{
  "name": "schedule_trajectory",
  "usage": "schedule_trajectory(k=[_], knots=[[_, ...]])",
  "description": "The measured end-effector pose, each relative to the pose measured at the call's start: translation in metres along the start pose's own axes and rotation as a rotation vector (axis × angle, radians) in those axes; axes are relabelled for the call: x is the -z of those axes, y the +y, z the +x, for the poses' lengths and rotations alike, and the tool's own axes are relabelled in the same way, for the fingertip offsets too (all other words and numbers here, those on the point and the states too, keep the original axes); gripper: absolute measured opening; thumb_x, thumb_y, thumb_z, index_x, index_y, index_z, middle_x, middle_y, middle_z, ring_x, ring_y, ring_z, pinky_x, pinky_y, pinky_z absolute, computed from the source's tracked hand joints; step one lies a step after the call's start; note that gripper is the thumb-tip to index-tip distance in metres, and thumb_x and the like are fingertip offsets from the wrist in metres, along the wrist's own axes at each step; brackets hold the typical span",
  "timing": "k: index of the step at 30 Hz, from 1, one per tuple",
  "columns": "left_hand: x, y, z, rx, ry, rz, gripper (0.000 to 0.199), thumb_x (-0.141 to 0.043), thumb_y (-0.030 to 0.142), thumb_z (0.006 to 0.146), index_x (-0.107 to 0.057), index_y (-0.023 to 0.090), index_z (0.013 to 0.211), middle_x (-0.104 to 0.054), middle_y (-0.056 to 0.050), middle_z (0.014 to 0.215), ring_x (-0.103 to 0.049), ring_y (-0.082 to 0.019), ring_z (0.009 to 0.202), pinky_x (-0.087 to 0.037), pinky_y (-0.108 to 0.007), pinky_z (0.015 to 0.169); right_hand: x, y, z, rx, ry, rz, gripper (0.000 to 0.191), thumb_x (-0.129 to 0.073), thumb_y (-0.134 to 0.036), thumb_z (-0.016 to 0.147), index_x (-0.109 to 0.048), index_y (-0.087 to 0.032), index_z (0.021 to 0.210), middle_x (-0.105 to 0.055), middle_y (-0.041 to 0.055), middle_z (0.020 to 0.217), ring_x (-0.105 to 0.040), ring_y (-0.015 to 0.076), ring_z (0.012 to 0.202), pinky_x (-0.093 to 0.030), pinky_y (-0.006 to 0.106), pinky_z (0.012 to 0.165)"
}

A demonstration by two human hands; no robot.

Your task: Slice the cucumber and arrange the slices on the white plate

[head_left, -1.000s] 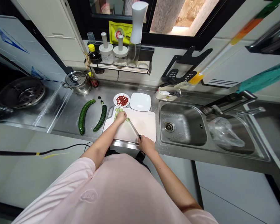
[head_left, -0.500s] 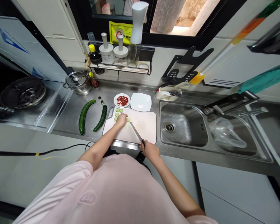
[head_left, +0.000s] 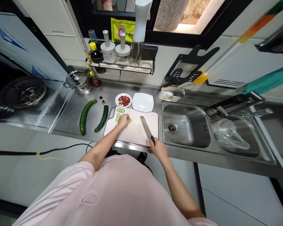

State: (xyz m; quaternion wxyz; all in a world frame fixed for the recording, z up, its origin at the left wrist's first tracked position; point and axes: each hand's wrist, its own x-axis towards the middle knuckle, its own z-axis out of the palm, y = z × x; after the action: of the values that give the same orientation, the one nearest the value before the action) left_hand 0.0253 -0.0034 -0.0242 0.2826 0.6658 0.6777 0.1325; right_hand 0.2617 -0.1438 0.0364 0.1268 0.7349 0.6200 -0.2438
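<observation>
My right hand (head_left: 158,148) is closed round the black handle of a knife (head_left: 146,127), whose blade lies over the right half of the white cutting board (head_left: 136,136). Over the board's left half is my left hand (head_left: 124,120), fingers bent together at a pale green slice (head_left: 130,120); whether they grip it is too small to tell. More cucumber slices (head_left: 118,115) lie left of that hand. A plate of chopped red pieces (head_left: 124,100) and an empty white plate (head_left: 142,102) stand behind the board. Left of it lie a shorter cucumber (head_left: 102,119) and a longer one (head_left: 84,117).
A lidded steel pot (head_left: 78,82) stands at the back left, with a black pan (head_left: 22,91) farther left. The sink (head_left: 186,125) is on the right, beside a basin holding a plastic bag (head_left: 230,134). Bottles and jars fill a wall shelf (head_left: 124,67).
My right hand has moved right with the knife, and the blade is now apart from the slice beside my left hand. My left hand has shifted slightly right.
</observation>
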Motion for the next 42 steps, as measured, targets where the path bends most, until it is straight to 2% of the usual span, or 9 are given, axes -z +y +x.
schedule_trajectory(k=[4, 9, 14, 20, 26, 32, 38, 42], knots=[[0.000, 0.000, -0.004, 0.084, 0.027, -0.110, 0.012, -0.061, 0.023, 0.074, -0.061, 0.021, 0.086, -0.065, 0.000, 0.078, -0.058, -0.013, 0.073, -0.041, -0.023, 0.068, -0.002, -0.002, 0.007, -0.006, -0.002, -0.004, 0.048, -0.024, -0.052, 0.094, -0.053, -0.019, 0.111, -0.065, 0.0118, 0.095, -0.062, 0.0240, 0.092, -0.041, 0.030, 0.073], [0.003, -0.004, -0.020, 0.120, 0.071, -0.171, 0.014, -0.059, 0.025, 0.075, -0.061, 0.020, 0.089, -0.065, 0.000, 0.077, -0.059, -0.012, 0.071, -0.042, -0.021, 0.067, -0.001, -0.007, 0.010, -0.001, -0.016, -0.010, 0.048, -0.024, -0.051, 0.095, -0.053, -0.018, 0.112, -0.065, 0.0121, 0.097, -0.062, 0.0235, 0.094, -0.041, 0.029, 0.074], [0.007, -0.018, -0.041, 0.137, 0.160, -0.183, 0.014, -0.055, 0.028, 0.079, -0.061, 0.020, 0.089, -0.065, 0.000, 0.077, -0.059, -0.012, 0.072, -0.043, -0.022, 0.070, 0.000, -0.009, 0.010, -0.003, -0.030, -0.006, 0.048, -0.024, -0.052, 0.095, -0.053, -0.018, 0.113, -0.065, 0.0129, 0.099, -0.061, 0.0235, 0.096, -0.041, 0.030, 0.076], [0.019, -0.038, -0.059, 0.224, 0.266, -0.143, 0.015, -0.054, 0.030, 0.080, -0.059, 0.023, 0.092, -0.066, 0.001, 0.081, -0.060, -0.013, 0.074, -0.042, -0.022, 0.070, -0.004, -0.007, 0.013, -0.005, -0.013, -0.010, 0.047, -0.024, -0.052, 0.095, -0.054, -0.019, 0.111, -0.065, 0.0111, 0.096, -0.062, 0.0237, 0.093, -0.041, 0.030, 0.074], [0.026, -0.048, -0.062, 0.280, 0.286, -0.024, 0.015, -0.053, 0.025, 0.079, -0.057, 0.023, 0.093, -0.066, 0.001, 0.082, -0.060, -0.015, 0.078, -0.039, -0.023, 0.069, -0.001, -0.010, 0.013, -0.009, -0.041, -0.008, 0.048, -0.024, -0.052, 0.095, -0.053, -0.018, 0.113, -0.064, 0.0126, 0.100, -0.061, 0.0233, 0.096, -0.041, 0.031, 0.077], [0.028, -0.049, -0.063, 0.310, 0.264, 0.067, 0.017, -0.051, 0.024, 0.080, -0.057, 0.024, 0.096, -0.066, -0.002, 0.088, -0.060, -0.017, 0.084, -0.038, -0.025, 0.070, 0.000, -0.011, 0.014, -0.004, -0.027, -0.016, 0.048, -0.024, -0.052, 0.095, -0.053, -0.018, 0.113, -0.065, 0.0118, 0.097, -0.062, 0.0234, 0.094, -0.041, 0.030, 0.076], [0.028, -0.047, -0.066, 0.275, 0.298, 0.107, 0.017, -0.052, 0.023, 0.080, -0.058, 0.024, 0.095, -0.064, -0.004, 0.098, -0.057, -0.019, 0.092, -0.040, -0.027, 0.076, -0.001, -0.010, 0.016, 0.000, -0.025, -0.019, 0.048, -0.024, -0.052, 0.095, -0.053, -0.018, 0.113, -0.065, 0.0120, 0.097, -0.062, 0.0237, 0.094, -0.042, 0.030, 0.076], [0.029, -0.043, -0.057, 0.225, 0.312, 0.098, 0.021, -0.050, 0.022, 0.080, -0.060, 0.024, 0.098, -0.062, -0.005, 0.101, -0.055, -0.020, 0.096, -0.040, -0.028, 0.083, -0.003, -0.008, 0.017, 0.010, -0.015, -0.012, 0.047, -0.024, -0.051, 0.095, -0.053, -0.019, 0.113, -0.065, 0.0115, 0.096, -0.062, 0.0235, 0.094, -0.041, 0.031, 0.077]])
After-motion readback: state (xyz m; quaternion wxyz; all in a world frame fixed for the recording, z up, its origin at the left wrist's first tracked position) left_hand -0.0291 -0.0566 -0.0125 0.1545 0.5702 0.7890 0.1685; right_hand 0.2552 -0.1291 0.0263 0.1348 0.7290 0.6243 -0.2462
